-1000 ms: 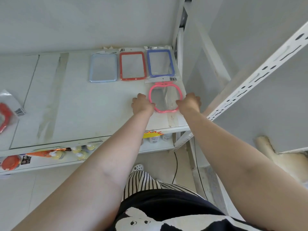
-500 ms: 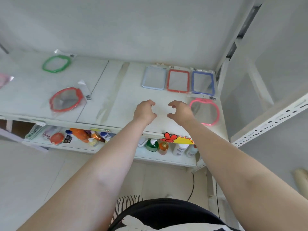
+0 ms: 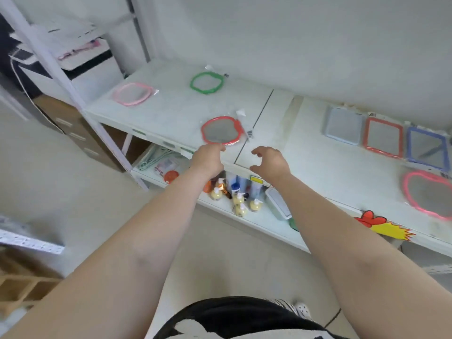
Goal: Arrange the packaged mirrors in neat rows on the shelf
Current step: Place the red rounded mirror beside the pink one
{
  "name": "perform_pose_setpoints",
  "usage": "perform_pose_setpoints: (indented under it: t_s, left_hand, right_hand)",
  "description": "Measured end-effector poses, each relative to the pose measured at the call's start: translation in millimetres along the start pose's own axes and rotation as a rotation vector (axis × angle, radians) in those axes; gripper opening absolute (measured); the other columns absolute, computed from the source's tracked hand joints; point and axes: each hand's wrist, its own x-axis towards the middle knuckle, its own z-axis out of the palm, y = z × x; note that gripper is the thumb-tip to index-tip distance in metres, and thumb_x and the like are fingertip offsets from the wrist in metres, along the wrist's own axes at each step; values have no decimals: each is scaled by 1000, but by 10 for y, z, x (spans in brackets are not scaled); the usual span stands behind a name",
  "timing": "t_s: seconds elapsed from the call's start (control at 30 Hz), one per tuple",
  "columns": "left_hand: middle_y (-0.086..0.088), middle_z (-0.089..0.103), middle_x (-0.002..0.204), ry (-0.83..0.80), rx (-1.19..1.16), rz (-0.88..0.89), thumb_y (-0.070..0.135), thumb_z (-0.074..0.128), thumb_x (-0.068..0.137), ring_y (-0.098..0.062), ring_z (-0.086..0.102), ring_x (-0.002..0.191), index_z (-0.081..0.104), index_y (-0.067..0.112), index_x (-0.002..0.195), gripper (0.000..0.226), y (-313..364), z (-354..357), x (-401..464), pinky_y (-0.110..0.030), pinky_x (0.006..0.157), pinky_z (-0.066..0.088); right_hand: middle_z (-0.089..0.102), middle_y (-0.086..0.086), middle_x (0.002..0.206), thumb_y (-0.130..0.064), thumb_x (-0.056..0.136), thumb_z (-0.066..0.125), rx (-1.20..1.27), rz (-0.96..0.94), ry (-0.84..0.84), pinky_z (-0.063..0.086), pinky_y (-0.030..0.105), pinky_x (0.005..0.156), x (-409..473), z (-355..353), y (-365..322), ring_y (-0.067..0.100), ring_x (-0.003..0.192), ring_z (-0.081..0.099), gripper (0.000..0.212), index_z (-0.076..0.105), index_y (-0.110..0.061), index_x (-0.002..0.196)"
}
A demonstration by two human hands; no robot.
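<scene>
Setting: white metal shelf [image 3: 176, 111] against a pale wall, its top board carrying the packaged mirrors; a lower board below holds bottles [image 3: 238, 199].
Loose mirrors, left part of the shelf: three — a pale pink rounded one [image 3: 132, 93] far left, a green rounded one [image 3: 207, 82] further back, a red rounded one [image 3: 222, 130] near the front edge.
Left hand [image 3: 208, 159]: empty, fingers loosely bent, fingertips at or just short of the red mirror's near rim — contact cannot be told.
Right hand [image 3: 269, 161]: empty, fingers curled apart like a claw, hovering just right of the red mirror over the front edge.
Step in hand, as judged: taking the red rounded mirror to carry it to the row on the right.
How to do it well: take the frame on both sides rather than tugging the loose plastic wrap; lift it flat, do not drag it across the seam between the boards; set it down just left of the bright pink one, edges in line with it.
Placed mirrors, right part: four. Back row of three rectangles side by side: grey-blue [image 3: 344, 128], red [image 3: 383, 137], blue [image 3: 426, 148]. In front of the blue one, a bright pink rounded mirror [image 3: 430, 195], partly cut by the frame edge.
Count in all: seven mirrors in view, two hands.
</scene>
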Motion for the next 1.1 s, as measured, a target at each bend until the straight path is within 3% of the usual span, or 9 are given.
perform_pose_setpoints:
  t_s: [0.17, 0.33, 0.5, 0.77, 1.1]
  left_hand:
    - [-8, 57, 134, 16, 2, -13, 14, 69, 78, -30, 54, 123, 51, 18, 135, 59, -645, -328, 24, -36, 98, 46]
    - [-8, 57, 132, 30, 16, 32, 6, 62, 81, -29, 54, 122, 49, 19, 136, 59, -928, -435, 268, -37, 99, 46]
    - [-8, 56, 131, 2, 57, 42, 1, 58, 80, -29, 52, 122, 47, 20, 138, 62, -1080, -480, 642, -36, 97, 44]
    - [-8, 55, 132, -27, 110, 30, 4, 58, 83, -29, 52, 121, 46, 19, 139, 59, -1446, -789, 1483, -37, 97, 45]
    - [-8, 52, 136, -137, 112, 174, 8, 58, 86, -29, 48, 126, 42, 19, 141, 59, -1439, -767, 2439, -36, 101, 42]
  right_hand:
    - [60, 3, 125, -22, 83, 65, -45, -27, -25, 45, 34, 96, 121, 320, -595, 23, 122, 48, 48, 54, -22, 130]
    - [59, 3, 128, -24, 83, 65, -117, -24, -44, 47, 37, 96, 342, 400, -904, 22, 122, 50, 50, 53, -22, 131]
    - [57, -2, 134, -21, 81, 64, -146, -22, -38, 48, 34, 98, 762, 437, -1018, 22, 124, 52, 54, 52, -24, 134]
    - [62, 3, 125, -21, 83, 64, -149, -21, -80, 49, 32, 94, 1755, 553, -1334, 24, 113, 59, 45, 56, -22, 128]
    - [57, 3, 125, -28, 82, 67, -175, 142, -42, 46, 35, 95, 2261, 597, -1313, 24, 121, 48, 51, 52, -26, 131]
